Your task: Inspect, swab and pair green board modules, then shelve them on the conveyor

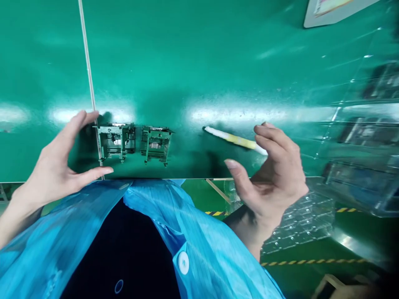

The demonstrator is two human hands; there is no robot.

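Observation:
Two small metal frame assemblies stand side by side near the front edge of the green table. My left hand point(67, 155) is open around the left assembly point(116, 143), thumb in front and fingers behind; whether it touches the metal I cannot tell. The right assembly point(156, 145) stands a short way apart from it, with no hand on it. A white and yellow pen point(235, 140) lies slantwise farther right. Over the pen's right end my right hand point(271, 166) is open, thumb and fingers apart, holding nothing.
The green table point(193, 54) has a pale strip point(86, 54) running across its left part. Clear plastic trays point(352, 187) with dark parts line the right side. A grey board point(330, 14) lies at the far right. Below the edge are a clear tray point(302, 224) and yellow-black floor tape point(311, 262).

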